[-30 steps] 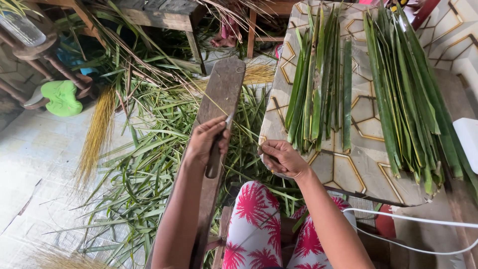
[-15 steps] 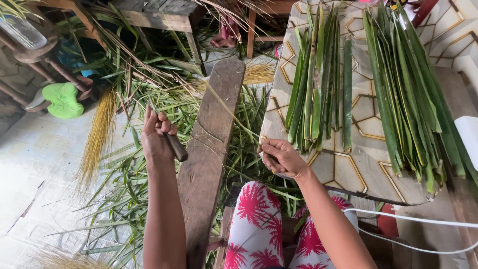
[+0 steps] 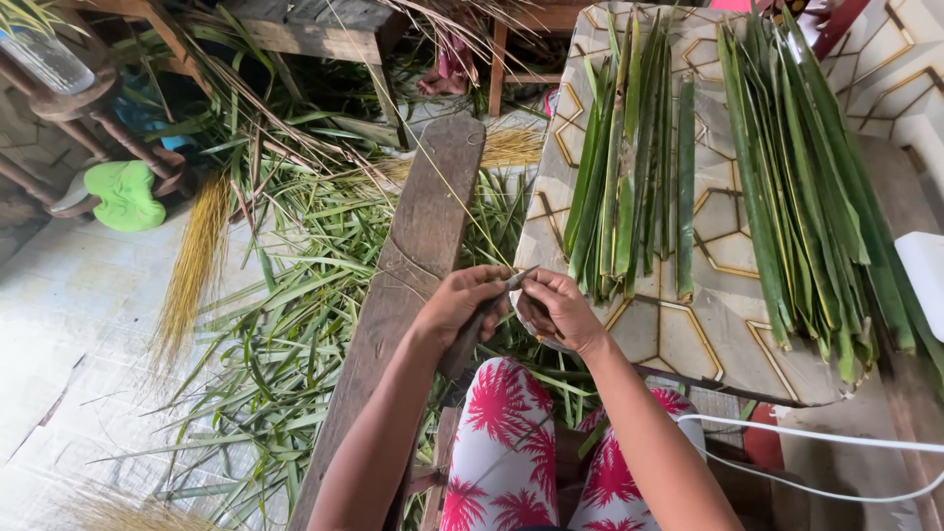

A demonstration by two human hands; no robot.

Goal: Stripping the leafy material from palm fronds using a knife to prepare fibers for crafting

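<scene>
Both hands closed: left (image 3: 462,305) grips wooden-handled knife (image 3: 482,320), right (image 3: 556,307) pinches thin midrib (image 3: 442,177).

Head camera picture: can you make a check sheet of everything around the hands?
Surface: patterned board holding two bundles of green leaf strips.
Job's things: knife in left hand; thin leaf rib pinched by right hand.
Clutter: loose leaves on the floor, yellow ribs.
Hands: both close together, gripping.
Cables: white cable, lower right.
Surroundings: wooden plank, green cloth.
</scene>
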